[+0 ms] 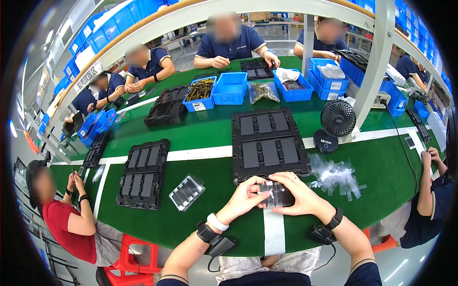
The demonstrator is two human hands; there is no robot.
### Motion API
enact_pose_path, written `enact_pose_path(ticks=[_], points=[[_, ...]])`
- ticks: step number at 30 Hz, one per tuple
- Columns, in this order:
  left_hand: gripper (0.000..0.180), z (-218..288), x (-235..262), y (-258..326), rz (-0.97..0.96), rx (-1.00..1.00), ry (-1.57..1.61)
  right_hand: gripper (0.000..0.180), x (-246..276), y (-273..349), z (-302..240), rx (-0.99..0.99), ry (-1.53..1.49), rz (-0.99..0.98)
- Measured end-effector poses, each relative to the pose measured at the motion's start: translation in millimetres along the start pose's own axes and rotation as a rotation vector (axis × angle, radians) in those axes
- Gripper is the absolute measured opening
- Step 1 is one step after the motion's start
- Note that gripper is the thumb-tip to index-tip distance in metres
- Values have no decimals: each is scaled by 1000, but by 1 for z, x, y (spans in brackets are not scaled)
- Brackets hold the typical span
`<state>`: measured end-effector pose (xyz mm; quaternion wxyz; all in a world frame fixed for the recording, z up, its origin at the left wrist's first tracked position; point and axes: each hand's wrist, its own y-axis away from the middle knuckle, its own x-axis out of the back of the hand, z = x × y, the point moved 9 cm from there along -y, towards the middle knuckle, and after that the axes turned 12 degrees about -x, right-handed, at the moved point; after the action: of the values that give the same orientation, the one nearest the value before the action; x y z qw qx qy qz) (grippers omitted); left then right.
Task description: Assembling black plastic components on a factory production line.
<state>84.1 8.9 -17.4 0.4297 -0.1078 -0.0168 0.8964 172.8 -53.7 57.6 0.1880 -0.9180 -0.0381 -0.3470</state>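
Between both hands, just above the table's near edge, is a dark glossy rectangular panel with light reflections on it. My left hand grips its left end, thumb lying on its top face. My right hand closes on the right end, fingers along the far edge and thumb along the near one. Below the panel a whitish strip runs to the table edge. Right beyond my hands lies a black tray holding several dark flat rectangular panels. Crumpled clear film strips lie to the right of my right hand.
Left of my hands are a clear plastic sheet with white edges and another black tray. A black fan stands by the white shelf post. Farther back are blue bins and a bag of brass-coloured parts. Several co-workers sit around.
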Motion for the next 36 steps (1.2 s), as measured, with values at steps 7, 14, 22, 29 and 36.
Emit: enact_pose_path(ticks=[7,14,22,29,36], points=[[28,-5,-2,-1,-63,-4,12,79,-3,-1,0,-5,-19,-36],[27,4,-6,0,-58,-39,-16,73,0,-2,-4,25,-35,-19],[27,4,-2,2,6,30,-34,65,4,1,0,12,-59,42],[24,2,-4,2,-20,52,-34,64,3,2,-1,53,-55,48],[25,9,3,-1,18,-9,-65,74,4,-1,0,11,-8,30]])
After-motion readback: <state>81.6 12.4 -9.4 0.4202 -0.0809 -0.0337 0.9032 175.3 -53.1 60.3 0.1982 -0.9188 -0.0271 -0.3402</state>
